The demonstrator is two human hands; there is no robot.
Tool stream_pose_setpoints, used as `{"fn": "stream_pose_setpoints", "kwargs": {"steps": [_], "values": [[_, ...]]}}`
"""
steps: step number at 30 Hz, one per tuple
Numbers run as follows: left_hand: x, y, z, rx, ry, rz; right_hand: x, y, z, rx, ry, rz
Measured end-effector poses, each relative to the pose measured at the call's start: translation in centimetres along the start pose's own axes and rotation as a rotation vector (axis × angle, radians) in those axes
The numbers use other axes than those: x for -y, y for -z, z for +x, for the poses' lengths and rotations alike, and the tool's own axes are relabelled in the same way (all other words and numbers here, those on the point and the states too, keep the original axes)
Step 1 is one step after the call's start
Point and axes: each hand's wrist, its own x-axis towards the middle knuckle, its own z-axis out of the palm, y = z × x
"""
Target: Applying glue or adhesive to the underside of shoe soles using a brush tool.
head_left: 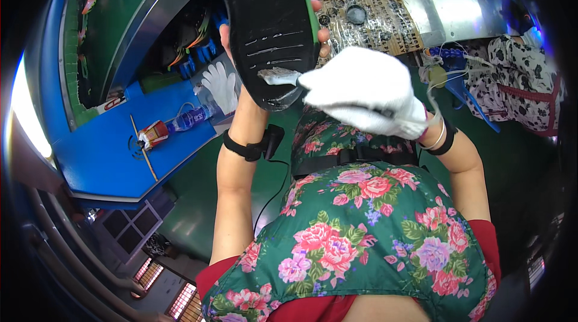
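Note:
A large black shoe sole (271, 21) with a green edge is held up at the top middle. My bare left hand (324, 41) grips it from behind: fingertips show at both sides, while the palm is hidden. Wet, glossy streaks cross the lower part of its black face. My right hand (367, 90), in a white knit glove, is closed around a small flat brush (280, 76). The pale bristles lie against the lower end of the sole; the glove hides most of the handle.
On the blue table (108, 165) at left are a white glove (220, 87), a plastic bottle (189, 118), a red container (155, 132) and a thin stick (144, 150). Plastic-covered cardboard (385, 18) lies beyond my right hand. Floral fabric (512, 81) hangs at right.

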Motion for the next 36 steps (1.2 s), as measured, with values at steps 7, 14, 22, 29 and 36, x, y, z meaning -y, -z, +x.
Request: {"fn": "stream_pose_setpoints", "kwargs": {"steps": [7, 14, 22, 29, 36], "values": [[-1.9, 0.8, -0.8, -0.242, 0.017, 0.285, -0.1, 0.8, -0.7, 0.207, 0.016, 0.343], [-2.2, 1.5, -0.8, -0.42, 0.035, 0.318, -0.1, 0.8, -0.5, 0.242, 0.274, -0.01], [-2.1, 0.9, -1.2, -0.281, -0.005, 0.202, -0.4, 0.5, -0.1, 0.198, -0.298, 0.539], [1.6, 1.1, -2.5, -0.01, -0.002, -0.153, -1.1, 3.4, 5.7, -0.134, 0.041, -0.076], [1.6, 0.4, -5.7, -0.173, -0.18, -0.219, -1.0, 2.0, 2.6, -0.052, -0.074, 0.196]]}}
